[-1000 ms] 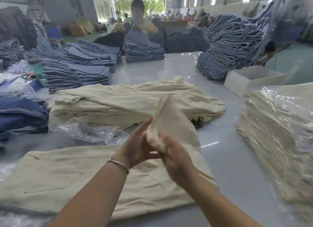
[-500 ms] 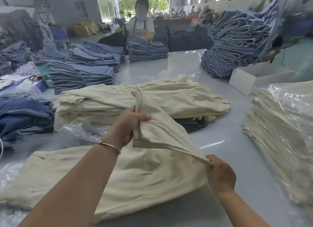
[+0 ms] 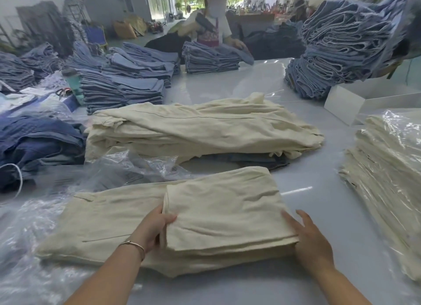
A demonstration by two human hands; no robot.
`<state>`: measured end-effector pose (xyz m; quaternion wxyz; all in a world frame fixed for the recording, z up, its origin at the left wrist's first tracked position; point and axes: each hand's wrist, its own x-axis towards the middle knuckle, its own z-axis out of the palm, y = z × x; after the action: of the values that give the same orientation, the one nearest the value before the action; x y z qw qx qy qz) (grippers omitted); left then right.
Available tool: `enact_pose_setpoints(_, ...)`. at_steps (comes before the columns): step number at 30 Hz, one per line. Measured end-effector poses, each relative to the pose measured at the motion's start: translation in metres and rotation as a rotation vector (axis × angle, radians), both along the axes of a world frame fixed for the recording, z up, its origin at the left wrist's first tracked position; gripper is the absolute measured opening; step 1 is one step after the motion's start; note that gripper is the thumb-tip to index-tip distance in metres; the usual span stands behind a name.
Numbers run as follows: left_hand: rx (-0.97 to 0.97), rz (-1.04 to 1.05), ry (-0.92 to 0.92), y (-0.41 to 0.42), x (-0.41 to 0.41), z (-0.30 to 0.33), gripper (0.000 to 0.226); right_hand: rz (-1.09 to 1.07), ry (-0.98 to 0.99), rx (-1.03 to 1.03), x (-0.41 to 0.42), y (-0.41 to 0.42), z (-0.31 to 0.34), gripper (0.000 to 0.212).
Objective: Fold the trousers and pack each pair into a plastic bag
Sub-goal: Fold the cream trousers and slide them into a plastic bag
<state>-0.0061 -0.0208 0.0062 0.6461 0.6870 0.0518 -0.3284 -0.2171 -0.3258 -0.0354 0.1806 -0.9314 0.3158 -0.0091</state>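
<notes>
The trouser legs, lifted half a second ago, are now lying folded over the cream trousers (image 3: pixel 218 216) on the near tabletop (image 3: pixel 319 213). The left hand (image 3: pixel 153 227) is gripping the folded layer's left edge, thumb on top. The right hand (image 3: pixel 312 241) is pressing against the right fold, fingers straight. Plastic bags (image 3: pixel 127 168) are lying just beyond, with bagged pairs (image 3: pixel 391 174) stacking up on the right.

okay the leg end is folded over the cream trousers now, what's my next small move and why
Probably fold once more: the left hand grips the flap's edge on the cream trousers, the right hand steadies the fold, and the waist half still lies uncovered, too long for a bag.
</notes>
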Motion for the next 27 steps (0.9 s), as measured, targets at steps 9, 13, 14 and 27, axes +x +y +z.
enact_pose_setpoints(9, 0.168, 0.025, -0.210, 0.015, 0.016, -0.006, 0.030, 0.292, 0.215, -0.187, 0.002, 0.012, 0.000, 0.083)
enact_pose_setpoints(13, 0.764, -0.093, -0.477, 0.014, 0.002, -0.020, 0.049, 0.379, 0.224, -0.108, 0.029, 0.012, 0.020, 0.061)
enact_pose_setpoints(14, 0.907, -0.104, -0.607, 0.011, -0.002, -0.019, 0.056, 0.375, 0.091, -0.102, 0.038, 0.013, 0.028, 0.054)
enact_pose_setpoints(27, 1.073, -0.636, -1.080, -0.035, 0.002, -0.075, 0.075, 0.219, 0.171, -0.185, 0.143, 0.025, -0.025, 0.067)
